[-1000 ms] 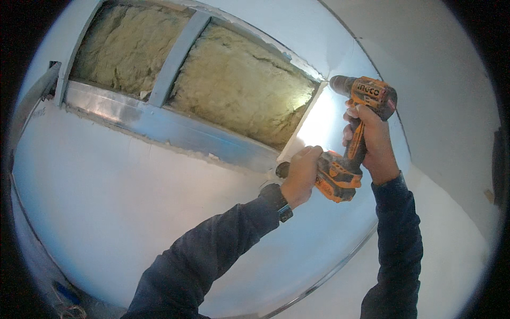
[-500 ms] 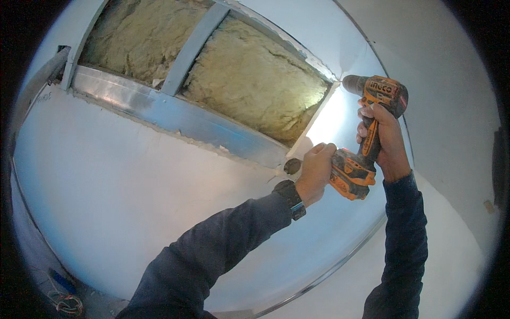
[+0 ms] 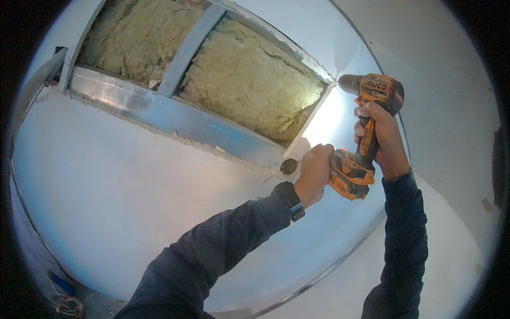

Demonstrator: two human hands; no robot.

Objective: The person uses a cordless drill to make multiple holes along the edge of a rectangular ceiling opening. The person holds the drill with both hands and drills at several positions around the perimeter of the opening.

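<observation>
An orange and black cordless drill (image 3: 376, 94) is in my right hand (image 3: 387, 135), whose fingers wrap round its handle. Its nose points left at the upper right corner of a rectangular opening in the white wall (image 3: 175, 186). Bright light falls on the panel beside the corner; the exact tip is hard to make out. My left hand (image 3: 314, 171) is closed against the front of the drill's battery (image 3: 350, 175), its fingers partly hidden. A dark watch sits on that wrist. Inside the opening lies yellowish insulation (image 3: 255, 80), framed by metal studs.
A grey metal stud (image 3: 192, 49) divides the opening, and a metal rail (image 3: 180, 125) runs along its lower edge. A round dark hole (image 3: 288, 167) sits below the corner. A grey pipe (image 3: 37, 90) enters at left. Coiled cable (image 3: 69, 306) lies at lower left.
The whole view has shifted slightly, with the wall and drill a little further left. Both hands keep their hold on the drill.
</observation>
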